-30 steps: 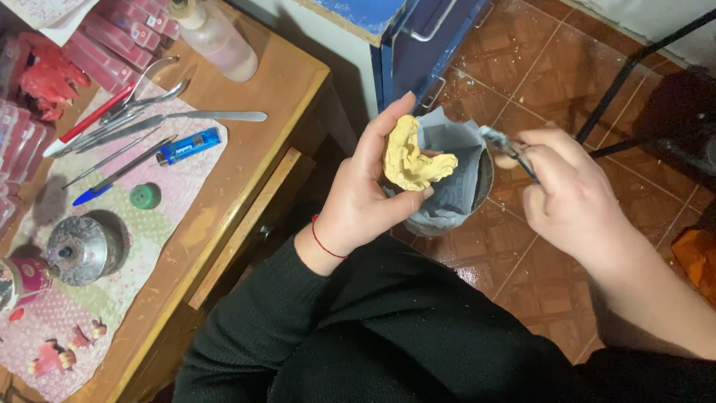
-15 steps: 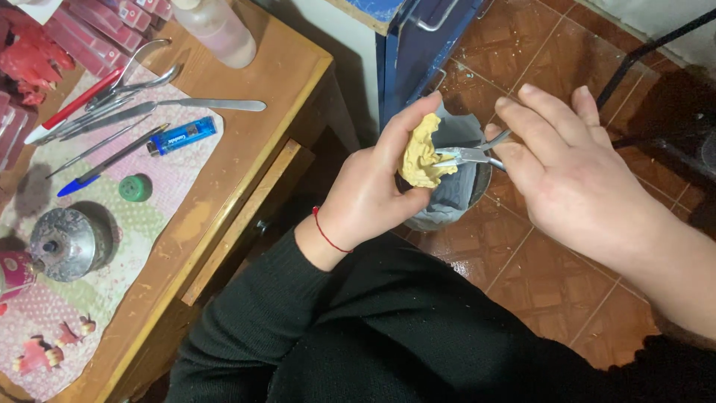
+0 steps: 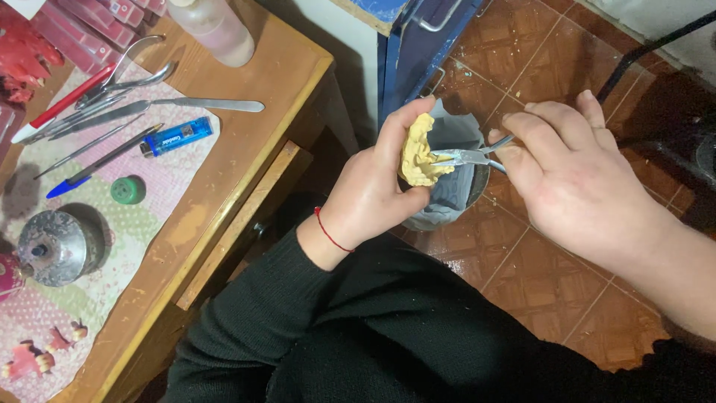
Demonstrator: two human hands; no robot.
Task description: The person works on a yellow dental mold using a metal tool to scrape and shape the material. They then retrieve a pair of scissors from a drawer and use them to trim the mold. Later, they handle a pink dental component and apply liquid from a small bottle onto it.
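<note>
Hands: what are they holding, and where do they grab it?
The left hand grips the yellow dental cast around its edges. The right hand pinches a thin metal tool by its handle, tip on the cast.

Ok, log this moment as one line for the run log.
left hand: grips yellow dental cast | right hand: holds metal tool, tip on cast | below: grey-lined bin | left of them: wooden desk

A person in a black long-sleeved knit top, its ribbed cuff pushed back from the wrist, seen from above. A thin red string bracelet [image 3: 330,232] circles the wrist of the left hand [image 3: 373,194]. The right hand [image 3: 578,179] is bare, with no ring or watch showing, and its forearm is uncovered up to a dark sleeve edge.
</note>
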